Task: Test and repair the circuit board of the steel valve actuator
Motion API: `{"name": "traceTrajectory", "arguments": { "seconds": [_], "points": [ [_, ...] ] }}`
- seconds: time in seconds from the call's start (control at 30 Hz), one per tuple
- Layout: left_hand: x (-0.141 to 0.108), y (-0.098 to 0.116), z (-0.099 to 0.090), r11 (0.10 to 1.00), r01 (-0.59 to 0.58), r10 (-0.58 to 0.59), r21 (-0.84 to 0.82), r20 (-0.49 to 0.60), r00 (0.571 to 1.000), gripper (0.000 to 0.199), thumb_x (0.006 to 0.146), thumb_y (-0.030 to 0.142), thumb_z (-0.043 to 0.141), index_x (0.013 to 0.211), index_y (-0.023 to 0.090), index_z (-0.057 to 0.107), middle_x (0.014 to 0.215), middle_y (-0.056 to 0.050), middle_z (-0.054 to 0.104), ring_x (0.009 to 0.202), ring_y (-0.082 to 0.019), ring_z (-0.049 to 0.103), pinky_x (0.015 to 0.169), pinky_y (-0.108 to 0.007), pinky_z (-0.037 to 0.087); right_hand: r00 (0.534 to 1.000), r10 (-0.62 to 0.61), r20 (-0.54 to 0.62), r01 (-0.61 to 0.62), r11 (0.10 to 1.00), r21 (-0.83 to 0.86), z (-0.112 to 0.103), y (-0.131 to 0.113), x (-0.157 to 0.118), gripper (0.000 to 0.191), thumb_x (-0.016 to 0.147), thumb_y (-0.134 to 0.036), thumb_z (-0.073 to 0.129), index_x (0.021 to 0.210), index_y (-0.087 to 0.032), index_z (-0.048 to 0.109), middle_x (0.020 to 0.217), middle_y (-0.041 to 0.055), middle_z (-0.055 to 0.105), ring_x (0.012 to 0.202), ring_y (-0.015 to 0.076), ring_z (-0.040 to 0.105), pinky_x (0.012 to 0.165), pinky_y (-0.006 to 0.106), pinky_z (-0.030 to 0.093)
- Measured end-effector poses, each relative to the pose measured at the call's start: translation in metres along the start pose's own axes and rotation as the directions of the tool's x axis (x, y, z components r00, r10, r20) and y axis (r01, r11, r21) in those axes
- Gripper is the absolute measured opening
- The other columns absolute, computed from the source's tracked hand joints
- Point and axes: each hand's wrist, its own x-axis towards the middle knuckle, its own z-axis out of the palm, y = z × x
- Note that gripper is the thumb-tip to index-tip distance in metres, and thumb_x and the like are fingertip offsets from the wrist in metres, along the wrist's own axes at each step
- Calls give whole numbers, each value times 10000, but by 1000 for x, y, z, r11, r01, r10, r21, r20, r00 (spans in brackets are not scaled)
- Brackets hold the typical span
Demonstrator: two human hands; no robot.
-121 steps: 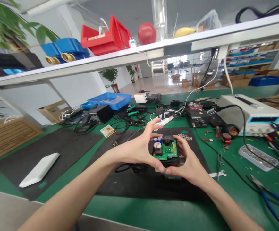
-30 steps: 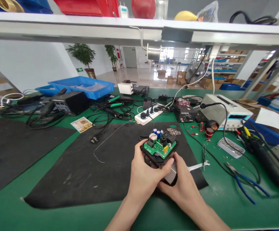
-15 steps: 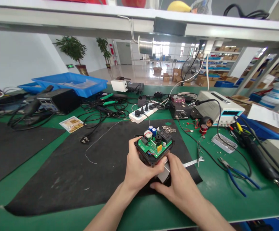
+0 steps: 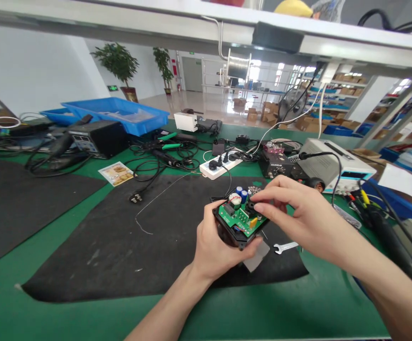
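Observation:
My left hand is wrapped round a black housing from its left side and tilts it toward me. In the open top of the housing sits a green circuit board with blue capacitors, a white round part, a yellow part and pin headers. The thumb and forefinger of my right hand pinch a black round component on the board; its right side is covered by the fingers. Below the housing a grey flat piece sticks out. A wrench lies on the black mat under my right wrist.
A power strip with plugs stands behind the housing. Small metal parts lie in a pile on the black mat. A bench instrument and a soldering iron are at right. A thin wire curls at left.
My right hand has left the lower part of the housing and come up to the board, pinching the black round component. My left hand still holds the housing. The view has shifted left.

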Motion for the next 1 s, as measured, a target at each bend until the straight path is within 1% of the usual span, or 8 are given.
{"name": "traceTrajectory", "arguments": {
  "seconds": [0.1, 0.2, 0.3, 0.43, 0.63, 0.73, 0.87, 1.0],
  "points": [
    [1, 1, -2, 1000, 28, -28, 4, 16, 999, 775, 604, 467, 900, 1219, 264, 474, 1061, -34, 718, 926, -244, 729, 813, -366, 612, 997, 9, 82, -9, 1000, -8, -2, 1, 8, 157, 971, -263, 666, 1087, -286, 769, 1013, 11, 680, 866, 158, 668, 740, 281, 518],
    [2, 2, -3, 999, 31, -32, 29, 27, 999, 777, 599, 469, 896, 1216, 268, 470, 1054, -31, 713, 910, -241, 724, 793, -363, 610, 993, 5, 120, -2, 1000, -26, -6, 0, 11, 151, 963, -278, 683, 1081, -284, 777, 1016, 14, 678, 849, 158, 663, 747, 286, 521],
    [2, 3, -3, 999, 16, -17, 35, 28, 999, 785, 597, 471, 894, 1224, 272, 466, 1050, -22, 711, 895, -232, 724, 789, -356, 609, 988, -30, 153, 40, 997, -67, -9, -2, 14, 155, 966, -281, 680, 1084, -284, 780, 1009, 15, 671, 848, 160, 657, 742, 285, 516],
    [2, 3, -5, 1000, 29, -29, 6, 41, 999, 755, 613, 453, 885, 1215, 273, 465, 1035, -19, 711, 873, -229, 722, 768, -350, 607, 981, -84, 176, 105, 988, -116, -10, -5, 19, 167, 971, -244, 670, 1102, -264, 772, 1011, 26, 669, 879, 172, 652, 759, 295, 512],
    [1, 2, -6, 999, 31, -30, -30, 37, 999, 756, 614, 451, 888, 1216, 260, 472, 1065, -26, 709, 916, -227, 717, 799, -340, 594, 962, -122, 244, 168, 969, -180, -9, -12, 20, 199, 1010, -195, 585, 1146, -228, 725, 1051, 48, 638, 931, 191, 631, 794, 312, 508],
    [1, 2, -6, 999, 25, -24, -34, 33, 999, 763, 607, 435, 894, 1219, 256, 474, 1067, -19, 704, 920, -217, 712, 801, -328, 585, 952, -135, 275, 191, 963, -188, -9, -11, 20, 218, 1028, -180, 535, 1184, -208, 684, 1078, 62, 610, 954, 198, 610, 816, 327, 506],
    [1, 3, -7, 999, 31, -31, -22, 41, 999, 752, 614, 419, 889, 1220, 253, 475, 1081, -15, 701, 931, -213, 708, 803, -323, 575, 927, -200, 318, 263, 950, -170, -9, -7, 20, 220, 1042, -191, 503, 1210, -183, 645, 1105, 76, 582, 980, 206, 587, 831, 343, 496],
    [1, 3, -8, 999, 19, -18, -29, 53, 998, 753, 623, 417, 886, 1231, 253, 474, 1095, -14, 698, 945, -210, 704, 816, -319, 570, 909, -229, 347, 285, 951, -120, -10, -3, 21, 219, 1051, -186, 486, 1219, -184, 626, 1129, 73, 564, 996, 191, 585, 850, 326, 488]
  ]
}}
